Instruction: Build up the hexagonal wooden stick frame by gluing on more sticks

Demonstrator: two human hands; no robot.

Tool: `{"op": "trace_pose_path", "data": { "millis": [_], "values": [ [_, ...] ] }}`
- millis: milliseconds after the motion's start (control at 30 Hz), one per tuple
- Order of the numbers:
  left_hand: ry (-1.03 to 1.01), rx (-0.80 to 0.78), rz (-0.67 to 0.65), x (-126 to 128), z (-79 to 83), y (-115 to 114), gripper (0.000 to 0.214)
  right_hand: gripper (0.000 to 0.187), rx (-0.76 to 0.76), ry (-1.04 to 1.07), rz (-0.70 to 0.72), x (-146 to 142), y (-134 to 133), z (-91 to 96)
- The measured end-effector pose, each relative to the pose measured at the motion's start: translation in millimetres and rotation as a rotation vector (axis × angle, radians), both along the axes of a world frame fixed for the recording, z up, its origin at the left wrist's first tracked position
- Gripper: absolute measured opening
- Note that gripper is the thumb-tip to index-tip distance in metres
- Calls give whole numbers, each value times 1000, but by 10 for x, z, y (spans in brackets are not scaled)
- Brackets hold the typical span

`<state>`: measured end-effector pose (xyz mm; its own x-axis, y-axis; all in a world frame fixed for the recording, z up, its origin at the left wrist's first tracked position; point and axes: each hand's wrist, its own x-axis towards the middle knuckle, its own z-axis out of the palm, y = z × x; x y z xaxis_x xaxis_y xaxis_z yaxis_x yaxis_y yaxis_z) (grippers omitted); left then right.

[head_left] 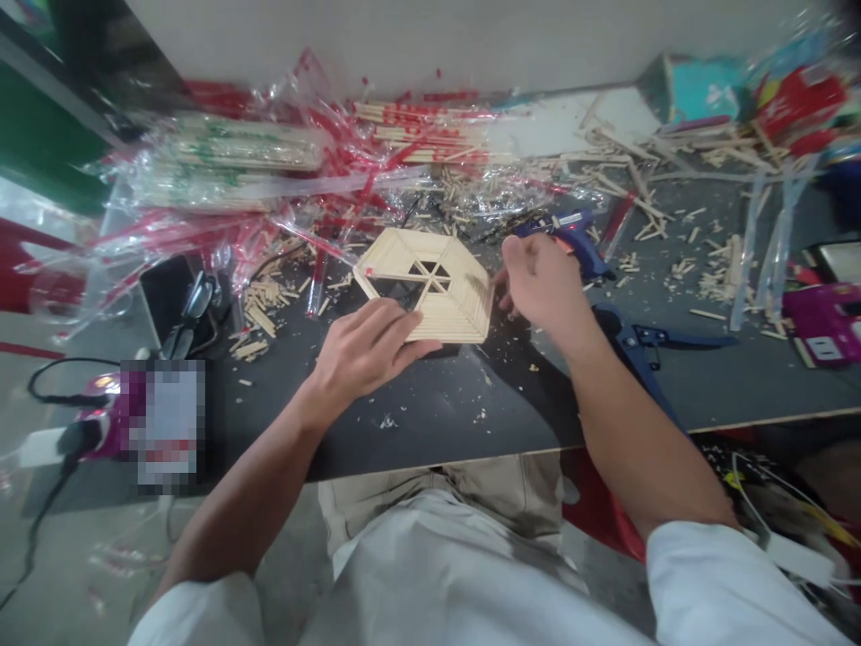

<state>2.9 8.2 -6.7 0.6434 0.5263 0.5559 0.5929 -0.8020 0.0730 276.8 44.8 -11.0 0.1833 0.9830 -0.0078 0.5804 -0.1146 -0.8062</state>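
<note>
A six-sided frame of pale wooden sticks (pixel 464 309) rests on the dark table in front of me. Sticks fill most of its sections in rows, spokes cross at its middle, and one section at the left shows a dark gap. My left hand (pixel 367 345) grips the near-left edge, thumb along the front and fingers over the top. Just off the right edge is my right hand (pixel 538 278), its fingers curled together; whatever they may hold is hidden. Behind that hand lies a blue glue gun (pixel 585 247).
Blue-handled cutters (pixel 636 341) lie to the right. Cut stick pieces (pixel 265 309) are scattered around. Plastic-wrapped stick bundles (pixel 248 148) lie at the back left. Glasses (pixel 192 314) and a phone (pixel 165 296) sit left, near a purple power strip (pixel 117 413). Another purple strip (pixel 824 318) is far right.
</note>
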Motion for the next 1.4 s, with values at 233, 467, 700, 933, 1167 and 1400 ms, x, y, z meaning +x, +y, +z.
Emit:
{"op": "trace_pose_path", "data": {
  "millis": [233, 467, 700, 933, 1167, 1400],
  "values": [
    [-102, -46, 8, -36, -64, -1, 17, 49, -320, 386, 141, -62, -35, -68],
    [-240, -83, 55, -25, -63, 40, 31, 63, -100, 521, 23, -233, -46, -66],
    [-238, -218, 343, -20, -32, 102, 26, 60, 154, 205, 46, -193, -96, -38],
    [-320, -429, 384, 100, 87, -22, 33, 66, 416, 391, 179, -318, -91, -312],
    [-510, -705, 325, 117, 49, -16, 26, 60, 486, 432, 246, -400, -90, -497],
    [-444, -648, 285, 169, 51, -47, 25, 63, 471, 437, 310, -457, -120, -510]
  ]
}}
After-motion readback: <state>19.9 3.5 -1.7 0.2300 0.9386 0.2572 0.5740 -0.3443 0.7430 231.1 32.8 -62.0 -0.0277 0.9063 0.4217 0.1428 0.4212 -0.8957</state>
